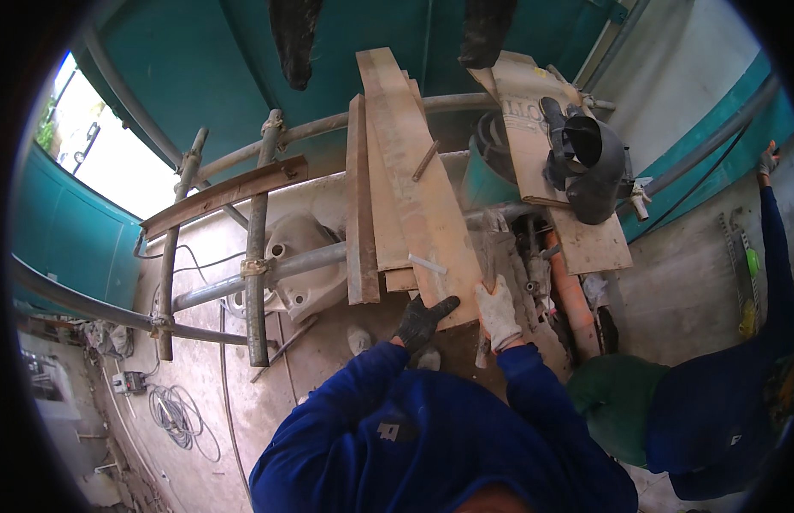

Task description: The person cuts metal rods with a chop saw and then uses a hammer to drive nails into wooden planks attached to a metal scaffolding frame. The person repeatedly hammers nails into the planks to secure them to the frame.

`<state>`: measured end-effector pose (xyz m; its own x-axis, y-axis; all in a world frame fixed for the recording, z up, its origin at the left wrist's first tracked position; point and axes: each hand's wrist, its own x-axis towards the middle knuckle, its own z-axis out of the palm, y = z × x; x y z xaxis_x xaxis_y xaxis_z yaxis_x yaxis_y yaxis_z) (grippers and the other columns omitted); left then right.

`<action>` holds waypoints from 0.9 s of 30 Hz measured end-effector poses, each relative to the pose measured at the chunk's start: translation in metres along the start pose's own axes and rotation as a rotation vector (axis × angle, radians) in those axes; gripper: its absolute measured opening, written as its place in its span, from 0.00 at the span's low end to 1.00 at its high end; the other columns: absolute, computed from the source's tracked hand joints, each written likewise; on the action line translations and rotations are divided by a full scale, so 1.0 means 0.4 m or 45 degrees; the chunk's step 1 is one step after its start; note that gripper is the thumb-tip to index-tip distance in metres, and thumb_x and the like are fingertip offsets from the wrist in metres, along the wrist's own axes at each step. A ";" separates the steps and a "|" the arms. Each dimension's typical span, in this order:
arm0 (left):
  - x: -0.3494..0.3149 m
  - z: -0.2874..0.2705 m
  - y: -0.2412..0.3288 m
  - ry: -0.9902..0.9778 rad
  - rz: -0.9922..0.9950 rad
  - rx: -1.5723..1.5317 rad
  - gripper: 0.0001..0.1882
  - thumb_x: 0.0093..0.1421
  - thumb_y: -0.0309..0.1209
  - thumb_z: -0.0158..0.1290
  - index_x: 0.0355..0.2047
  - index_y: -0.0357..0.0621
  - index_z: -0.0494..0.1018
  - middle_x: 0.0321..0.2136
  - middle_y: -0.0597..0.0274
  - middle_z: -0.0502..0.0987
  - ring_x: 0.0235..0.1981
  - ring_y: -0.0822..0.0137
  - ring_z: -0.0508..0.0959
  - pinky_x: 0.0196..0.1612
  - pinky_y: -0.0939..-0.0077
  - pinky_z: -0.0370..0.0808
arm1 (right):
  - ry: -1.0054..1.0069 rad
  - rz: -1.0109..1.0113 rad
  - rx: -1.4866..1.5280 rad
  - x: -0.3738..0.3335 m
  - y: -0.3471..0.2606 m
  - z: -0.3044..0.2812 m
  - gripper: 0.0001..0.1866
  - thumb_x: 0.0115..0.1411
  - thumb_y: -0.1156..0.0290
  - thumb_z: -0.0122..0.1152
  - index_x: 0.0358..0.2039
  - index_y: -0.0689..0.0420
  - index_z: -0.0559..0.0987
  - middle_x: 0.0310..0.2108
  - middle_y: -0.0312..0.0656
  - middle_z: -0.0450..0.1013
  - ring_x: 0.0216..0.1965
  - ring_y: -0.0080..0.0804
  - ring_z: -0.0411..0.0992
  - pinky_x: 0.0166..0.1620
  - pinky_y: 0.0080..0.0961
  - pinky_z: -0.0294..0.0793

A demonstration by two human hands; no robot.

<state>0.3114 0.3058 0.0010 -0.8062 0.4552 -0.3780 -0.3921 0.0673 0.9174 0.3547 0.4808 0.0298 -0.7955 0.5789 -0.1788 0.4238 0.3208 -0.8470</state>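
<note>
My left hand (425, 321), in a dark glove, grips the near end of a long wooden plank (427, 205) from its left corner. On the plank's right edge, my right hand (499, 315) in a whitish glove has its thumb on top; the fingers underneath are hidden. The plank slopes away from me across a scaffold tube. On it lie a short brown stick (426, 161) and a small pale strip (427, 263). Another board (383, 171) is partly under its left side, with a narrow timber (360, 205) alongside.
Scaffold tubes (307, 260) cross ahead, with a rusty metal angle (226, 198) on the left. Black pipe fittings (595, 162) sit on cardboard (523, 111) beside a teal bucket (487, 178). An orange pipe (571, 295) lies right. A co-worker (705, 410) bends nearby; coiled cable (179, 416) lies left.
</note>
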 end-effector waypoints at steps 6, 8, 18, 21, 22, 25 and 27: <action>-0.001 0.042 -0.055 -0.118 0.302 0.116 0.24 0.62 0.41 0.63 0.51 0.34 0.77 0.42 0.58 0.83 0.40 0.69 0.81 0.46 0.70 0.77 | 0.057 0.106 0.294 -0.014 0.121 -0.014 0.16 0.63 0.64 0.60 0.45 0.62 0.73 0.33 0.46 0.75 0.32 0.34 0.73 0.37 0.35 0.73; 0.007 0.065 -0.059 -0.182 -0.012 0.014 0.25 0.63 0.43 0.62 0.52 0.35 0.76 0.44 0.56 0.82 0.42 0.66 0.81 0.46 0.66 0.77 | 0.084 0.100 0.293 -0.011 0.171 -0.029 0.16 0.63 0.64 0.60 0.46 0.62 0.73 0.34 0.47 0.76 0.33 0.36 0.74 0.38 0.35 0.73; 0.074 0.184 -0.052 -0.282 0.268 0.231 0.21 0.63 0.41 0.62 0.47 0.35 0.79 0.42 0.52 0.83 0.43 0.60 0.82 0.48 0.64 0.75 | 0.275 -0.011 -0.045 0.056 0.250 -0.153 0.19 0.62 0.62 0.62 0.47 0.62 0.75 0.40 0.55 0.77 0.42 0.54 0.74 0.47 0.44 0.72; 0.103 0.209 -0.078 -0.278 0.213 0.233 0.23 0.62 0.43 0.62 0.47 0.35 0.79 0.41 0.51 0.83 0.43 0.60 0.82 0.48 0.64 0.75 | 0.318 -0.060 -0.071 0.082 0.291 -0.160 0.19 0.61 0.62 0.62 0.46 0.63 0.75 0.41 0.56 0.76 0.44 0.53 0.74 0.49 0.43 0.71; 0.111 0.219 -0.089 -0.260 0.185 0.153 0.23 0.62 0.44 0.62 0.46 0.35 0.79 0.41 0.51 0.83 0.42 0.60 0.82 0.48 0.64 0.75 | 0.320 -0.077 -0.078 0.089 0.306 -0.160 0.19 0.61 0.62 0.62 0.46 0.63 0.76 0.41 0.56 0.76 0.45 0.53 0.74 0.49 0.43 0.71; 0.122 0.229 -0.126 -0.222 0.148 0.120 0.23 0.61 0.44 0.63 0.47 0.35 0.79 0.40 0.51 0.84 0.41 0.60 0.82 0.47 0.64 0.75 | 0.233 -0.011 -0.034 0.094 0.337 -0.157 0.19 0.62 0.61 0.61 0.46 0.63 0.75 0.40 0.56 0.76 0.44 0.54 0.74 0.48 0.44 0.71; 0.126 0.222 -0.152 -0.228 0.259 0.253 0.18 0.63 0.37 0.58 0.52 0.45 0.78 0.40 0.50 0.83 0.40 0.58 0.83 0.46 0.64 0.76 | 0.170 0.073 0.010 0.084 0.340 -0.152 0.19 0.62 0.61 0.61 0.46 0.64 0.75 0.39 0.57 0.76 0.43 0.55 0.74 0.47 0.44 0.72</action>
<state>0.3341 0.4035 -0.0627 -0.7616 0.6246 -0.1730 -0.1231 0.1226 0.9848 0.4118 0.5896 -0.0608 -0.7049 0.6912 -0.1593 0.4631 0.2784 -0.8414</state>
